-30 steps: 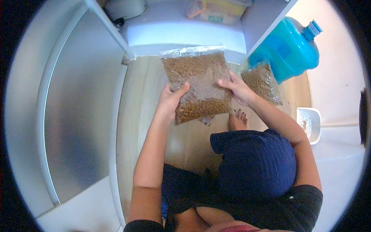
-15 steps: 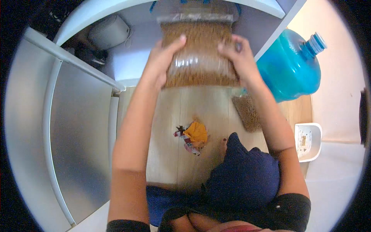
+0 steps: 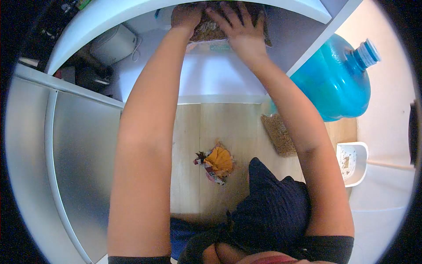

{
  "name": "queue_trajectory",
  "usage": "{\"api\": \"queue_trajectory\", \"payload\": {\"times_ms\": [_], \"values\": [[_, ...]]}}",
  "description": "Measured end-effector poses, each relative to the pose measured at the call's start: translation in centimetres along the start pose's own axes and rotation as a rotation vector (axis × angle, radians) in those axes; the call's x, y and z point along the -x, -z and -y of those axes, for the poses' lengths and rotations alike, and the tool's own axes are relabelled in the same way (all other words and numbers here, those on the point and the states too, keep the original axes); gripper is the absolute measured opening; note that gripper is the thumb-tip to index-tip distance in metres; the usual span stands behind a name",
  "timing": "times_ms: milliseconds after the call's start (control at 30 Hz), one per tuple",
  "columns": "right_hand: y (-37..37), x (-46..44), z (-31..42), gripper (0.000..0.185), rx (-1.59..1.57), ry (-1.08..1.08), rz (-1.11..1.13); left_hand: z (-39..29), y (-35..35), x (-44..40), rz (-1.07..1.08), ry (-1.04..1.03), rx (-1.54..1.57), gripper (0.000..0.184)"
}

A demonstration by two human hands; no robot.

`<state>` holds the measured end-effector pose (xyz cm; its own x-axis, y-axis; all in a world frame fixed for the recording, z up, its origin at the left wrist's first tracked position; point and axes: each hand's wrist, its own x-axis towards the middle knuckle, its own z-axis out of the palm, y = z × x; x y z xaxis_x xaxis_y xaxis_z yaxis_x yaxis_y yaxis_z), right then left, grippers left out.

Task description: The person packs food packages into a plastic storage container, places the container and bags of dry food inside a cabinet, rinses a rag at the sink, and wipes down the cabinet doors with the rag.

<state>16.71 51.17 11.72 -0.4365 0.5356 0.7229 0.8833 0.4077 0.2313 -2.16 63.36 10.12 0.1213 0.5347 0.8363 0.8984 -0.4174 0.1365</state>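
Observation:
A clear bag of brown pellets [image 3: 209, 31] is inside the white cabinet at the top of the view, its far part hidden by my hands and the upper edge. My left hand [image 3: 187, 16] is at the bag's left side, fingers bent around it and partly hidden. Across the bag's right part lies my right hand [image 3: 244, 35], fingers spread flat on it. Beside my right forearm, a second bag of brown pellets [image 3: 279, 136] rests on the floor.
A blue water jug [image 3: 336, 83] lies tilted at the right, near a white bin [image 3: 355, 165]. Crumpled orange and patterned cloth [image 3: 218, 162] is on the wooden floor [image 3: 189, 127]. A white appliance [image 3: 114, 44] stands at the shelf's left. Metallic doors [image 3: 83, 163] line the left side.
Both hands have moved forward with the bag, from over the cabinet's front edge to deeper inside. My right hand's fingers have spread out over the bag.

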Motion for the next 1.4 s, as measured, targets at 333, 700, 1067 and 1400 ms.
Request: {"api": "queue_trajectory", "payload": {"times_ms": [333, 700, 1067, 1400], "values": [[1.5, -1.4, -0.7, 0.043, -0.073, 0.046, 0.087, -11.6, 8.8, 4.7, 0.083, 0.962, 1.025, 0.037], [-8.3, -6.4, -3.1, 0.035, -0.367, -0.236, -0.428, -4.1, -0.4, -0.3, -0.129, -0.067, -0.023, 0.039], [1.2, 4.7, 1.8, 0.072, -0.301, -0.067, 0.179, -7.2, 1.5, 3.2, 0.106, 0.147, -0.066, 0.046], [9.1, 25.8, -3.6, 0.086, -0.305, -0.289, 0.813, -13.4, 4.4, 5.8, 0.251, -0.089, -0.110, 0.069]]}}
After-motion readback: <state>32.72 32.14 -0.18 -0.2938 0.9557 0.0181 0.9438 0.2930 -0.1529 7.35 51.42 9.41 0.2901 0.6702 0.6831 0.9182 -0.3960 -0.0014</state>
